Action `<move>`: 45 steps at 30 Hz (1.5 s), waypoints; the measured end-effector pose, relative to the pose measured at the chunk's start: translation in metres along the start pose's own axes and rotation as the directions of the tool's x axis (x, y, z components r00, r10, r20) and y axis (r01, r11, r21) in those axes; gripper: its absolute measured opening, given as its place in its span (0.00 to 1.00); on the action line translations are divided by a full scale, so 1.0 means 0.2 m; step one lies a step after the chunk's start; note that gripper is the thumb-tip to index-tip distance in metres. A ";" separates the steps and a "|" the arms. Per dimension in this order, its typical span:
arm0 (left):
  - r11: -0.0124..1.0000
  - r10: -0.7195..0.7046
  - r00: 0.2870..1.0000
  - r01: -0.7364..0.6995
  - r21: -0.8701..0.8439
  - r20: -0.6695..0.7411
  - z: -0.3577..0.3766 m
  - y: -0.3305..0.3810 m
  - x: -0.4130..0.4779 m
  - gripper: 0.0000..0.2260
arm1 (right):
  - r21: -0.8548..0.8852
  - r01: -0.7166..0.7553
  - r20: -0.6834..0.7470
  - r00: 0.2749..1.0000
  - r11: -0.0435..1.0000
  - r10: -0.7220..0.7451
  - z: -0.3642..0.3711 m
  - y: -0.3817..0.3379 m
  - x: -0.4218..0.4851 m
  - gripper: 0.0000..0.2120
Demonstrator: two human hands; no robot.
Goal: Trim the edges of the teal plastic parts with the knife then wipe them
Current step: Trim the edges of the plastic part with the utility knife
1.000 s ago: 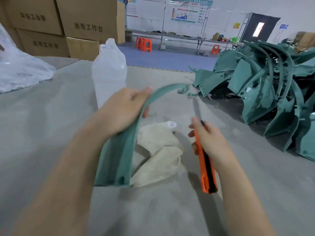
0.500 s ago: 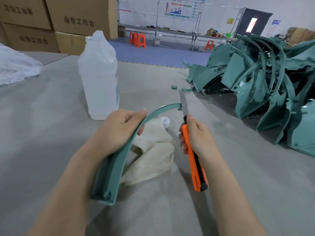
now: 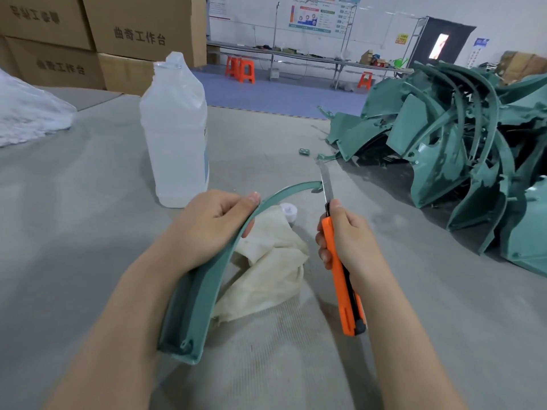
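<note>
"Head view: where is the teal part (image 3: 201, 291), and how will it handle?"

"It is held in the air above the table (image 3: 88, 217), over the crumpled cloth (image 3: 272, 267). The left hand (image 3: 207, 229) grasps it around the middle of the curve, with the thumb lying on the upper edge. I judge it light and thin, a stiff plastic with some spring (the far tip is narrow, so it may bend away under the blade). It is better to hold it close to the place being cut."

"And the knife (image 3: 343, 279)?"

"The right hand (image 3: 352, 241) is closed around the orange handle. The blade (image 3: 327, 184) is at the far tip of the part, but I cannot tell if it touches. The plastic looks smooth, so the blade may slip along it."

"What is around them?"

"A translucent bottle (image 3: 174, 134) stands behind the left hand, a small white cap (image 3: 288, 211) lies by the cloth, and a pile of teal parts (image 3: 458, 149) is at the right."

"Any writing?"

"The cardboard boxes (image 3: 139, 28) carry 曲奇工作台. Only an edge of the bottle label shows, and the wall poster (image 3: 319, 13) is too small to read."
</note>
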State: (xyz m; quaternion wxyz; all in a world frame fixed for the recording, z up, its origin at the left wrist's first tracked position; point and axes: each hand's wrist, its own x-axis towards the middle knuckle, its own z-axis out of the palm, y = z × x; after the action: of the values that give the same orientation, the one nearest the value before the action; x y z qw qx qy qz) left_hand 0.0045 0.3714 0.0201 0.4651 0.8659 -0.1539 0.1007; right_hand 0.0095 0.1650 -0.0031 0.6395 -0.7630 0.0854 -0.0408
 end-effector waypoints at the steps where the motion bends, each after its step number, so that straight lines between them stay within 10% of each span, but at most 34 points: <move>1: 1.000 -0.001 1.000 0.001 0.000 0.000 0.00 0.00 0.00 0.23 | -0.005 0.008 0.011 1.000 1.000 -0.008 0.00 0.00 0.00 0.21; 45: 0.996 -0.088 0.993 0.090 0.020 -0.082 -0.01 0.00 0.01 0.23 | -0.152 0.304 0.338 0.910 0.940 -0.239 0.15 -0.08 -0.18 0.23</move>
State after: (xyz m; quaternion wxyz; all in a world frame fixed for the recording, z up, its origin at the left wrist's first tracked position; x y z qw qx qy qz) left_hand 0.0072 0.3720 0.0211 0.4645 0.8727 -0.0950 0.1165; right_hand -0.0194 0.2033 0.0082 0.5523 -0.8248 -0.1214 0.0013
